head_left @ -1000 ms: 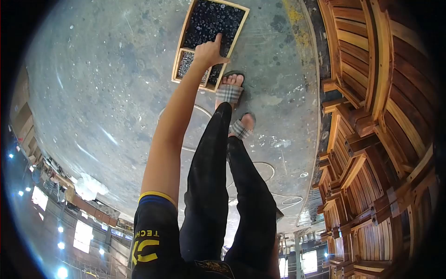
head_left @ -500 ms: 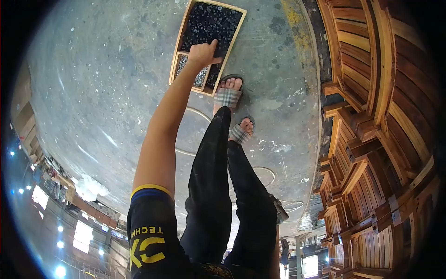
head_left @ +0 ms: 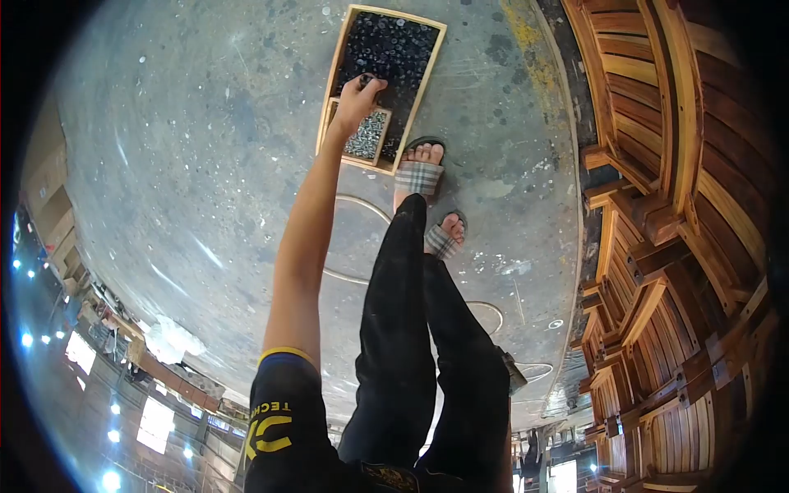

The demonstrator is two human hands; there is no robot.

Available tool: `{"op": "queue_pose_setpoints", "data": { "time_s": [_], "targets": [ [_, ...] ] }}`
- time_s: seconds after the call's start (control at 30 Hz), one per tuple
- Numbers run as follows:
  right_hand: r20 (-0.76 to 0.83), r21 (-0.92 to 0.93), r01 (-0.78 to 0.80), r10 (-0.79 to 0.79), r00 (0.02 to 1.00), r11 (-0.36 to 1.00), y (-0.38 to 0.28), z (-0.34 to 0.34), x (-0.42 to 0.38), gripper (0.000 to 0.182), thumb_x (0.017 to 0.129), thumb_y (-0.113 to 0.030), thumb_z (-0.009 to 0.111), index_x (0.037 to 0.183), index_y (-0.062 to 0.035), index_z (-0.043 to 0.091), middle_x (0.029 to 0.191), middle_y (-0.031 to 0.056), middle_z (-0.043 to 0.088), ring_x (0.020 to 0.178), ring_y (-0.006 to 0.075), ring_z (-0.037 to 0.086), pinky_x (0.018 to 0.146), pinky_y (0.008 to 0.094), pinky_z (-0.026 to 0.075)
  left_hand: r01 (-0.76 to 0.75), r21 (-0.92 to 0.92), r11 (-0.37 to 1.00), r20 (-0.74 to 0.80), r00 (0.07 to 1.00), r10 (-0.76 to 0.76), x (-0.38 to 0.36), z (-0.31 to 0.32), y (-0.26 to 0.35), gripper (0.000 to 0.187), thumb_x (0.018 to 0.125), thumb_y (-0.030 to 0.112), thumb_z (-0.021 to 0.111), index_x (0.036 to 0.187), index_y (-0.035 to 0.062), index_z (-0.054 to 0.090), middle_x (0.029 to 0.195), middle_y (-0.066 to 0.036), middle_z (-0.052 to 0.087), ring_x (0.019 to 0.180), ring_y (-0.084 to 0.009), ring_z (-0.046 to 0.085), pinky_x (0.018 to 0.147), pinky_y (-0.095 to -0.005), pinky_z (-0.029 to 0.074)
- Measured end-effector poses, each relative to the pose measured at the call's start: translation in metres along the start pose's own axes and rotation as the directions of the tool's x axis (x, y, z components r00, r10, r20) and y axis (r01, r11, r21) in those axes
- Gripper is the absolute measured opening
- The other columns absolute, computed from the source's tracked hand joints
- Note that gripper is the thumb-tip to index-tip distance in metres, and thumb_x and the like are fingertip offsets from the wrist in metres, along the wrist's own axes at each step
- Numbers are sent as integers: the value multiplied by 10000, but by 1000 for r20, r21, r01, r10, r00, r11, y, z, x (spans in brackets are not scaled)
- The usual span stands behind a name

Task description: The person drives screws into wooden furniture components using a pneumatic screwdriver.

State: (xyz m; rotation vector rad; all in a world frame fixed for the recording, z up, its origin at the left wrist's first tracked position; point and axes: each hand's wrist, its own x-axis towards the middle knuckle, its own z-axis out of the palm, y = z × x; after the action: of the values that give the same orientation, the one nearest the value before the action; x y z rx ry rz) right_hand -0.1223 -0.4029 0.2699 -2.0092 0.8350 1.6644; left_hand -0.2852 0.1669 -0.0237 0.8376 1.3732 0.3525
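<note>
My left hand point(head_left: 356, 105) is over a shallow wooden box point(head_left: 426, 82) on the floor, fingers curled closed around a small black fastener point(head_left: 366, 80). Dark bolts or washers point(head_left: 386, 41) fill the far, larger part of the box; their exact kind is too small to tell. Below the hand, a smaller wooden compartment holds many silver screws point(head_left: 366, 141), partly covered by my hand and wrist. My right hand is out of view.
My sandalled feet point(head_left: 421, 174) stand close to the box's near right corner. Slatted wooden furniture point(head_left: 633, 90) lines the right side. A thin hoop-like line point(head_left: 362, 201) shows on the concrete floor point(head_left: 205, 123). White plastic sheeting point(head_left: 171, 338) lies far left.
My left hand was lower over the box with index finger and thumb spread apart. Now its fingers are curled around a small black fastener. The whole view has shifted slightly.
</note>
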Motion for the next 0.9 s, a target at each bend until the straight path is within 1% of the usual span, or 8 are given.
{"op": "queue_pose_setpoints", "data": {
  "time_s": [0.03, 0.1, 0.13, 0.3, 0.43, 0.53, 0.7, 0.9],
  "targets": [
    [-1, -2, 2, -2, 1000, 1000, 0, 1, 2, 296, 711, -115, 554, 993, -31, 589, 923, 100, 595, 800, 227, 579, 704, 344, 470, -8, 3, 1000, -3, 1000, 8, -1, -6, -2, 121, 827, 147, 546, 863, 47, 604, 611, 23, 463, 504, -105, 413, 491, -255, 349],
    [1, -12, 9, -9, 1000, 1000, 1, 2, 6, 299, 712, -118, 555, 996, -31, 590, 928, 103, 595, 808, 231, 579, 710, 346, 470, 105, -505, 857, 163, 986, -25, -3, -15, -11, 104, 825, 119, 526, 876, 58, 593, 623, -1, 456, 517, -106, 414, 489, -239, 326],
    [0, -15, 14, -14, 1000, 1000, 2, 2, 7, 301, 713, -120, 556, 998, -31, 590, 931, 104, 596, 811, 232, 579, 713, 347, 470, 154, -606, 781, 310, 949, 54, -2, -19, -11, 142, 800, 57, 483, 899, 27, 580, 688, -48, 511, 593, -136, 483, 537, -253, 379],
    [0, -58, 29, -29, 1000, 998, 9, -2, 13, 309, 715, -128, 558, 1006, -30, 592, 943, 112, 598, 830, 241, 580, 728, 352, 469, 96, -571, 815, 318, 942, 111, -9, -13, -21, 222, 755, 26, 431, 916, -22, 575, 817, -114, 585, 774, -205, 562, 721, -302, 464],
    [7, -86, 44, -43, 999, 995, 9, -4, 13, 315, 717, -134, 560, 1012, -29, 593, 954, 118, 599, 844, 247, 581, 740, 356, 468, 88, -663, 744, 298, 942, 154, -26, -8, -3, 309, 888, 262, 425, 865, -10, 568, 854, -115, 574, 833, -215, 549, 794, -319, 453],
    [17, -105, 64, -63, 998, 992, 8, -9, 8, 320, 718, -139, 561, 1017, -29, 595, 961, 122, 600, 855, 252, 581, 749, 359, 467, 109, -627, 771, 376, 910, 177, -38, -6, 10, 635, 940, 536, 298, 725, 6, 575, 798, -109, 562, 784, -204, 542, 761, -322, 463],
    [43, -112, 98, -94, 995, 989, 8, -12, -6, 328, 720, -147, 563, 1024, -28, 597, 974, 130, 602, 874, 260, 582, 764, 364, 467, 163, -616, 771, 352, 932, 85, -78, 5, 45, 343, 956, 275, 445, 982, -32, 597, 727, -46, 553, 713, -144, 548, 661, -249, 479],
    [63, -119, 142, -135, 989, 983, 14, -19, -42, 338, 723, -156, 566, 1034, -27, 599, 990, 138, 605, 896, 270, 583, 782, 369, 465, 117, -664, 738, 366, 912, 184, -142, 8, 102, 342, 930, 204, 457, 1138, -58, 526, 677, -37, 525, 634, -127, 489, 579, -243, 425]
  ]
}}
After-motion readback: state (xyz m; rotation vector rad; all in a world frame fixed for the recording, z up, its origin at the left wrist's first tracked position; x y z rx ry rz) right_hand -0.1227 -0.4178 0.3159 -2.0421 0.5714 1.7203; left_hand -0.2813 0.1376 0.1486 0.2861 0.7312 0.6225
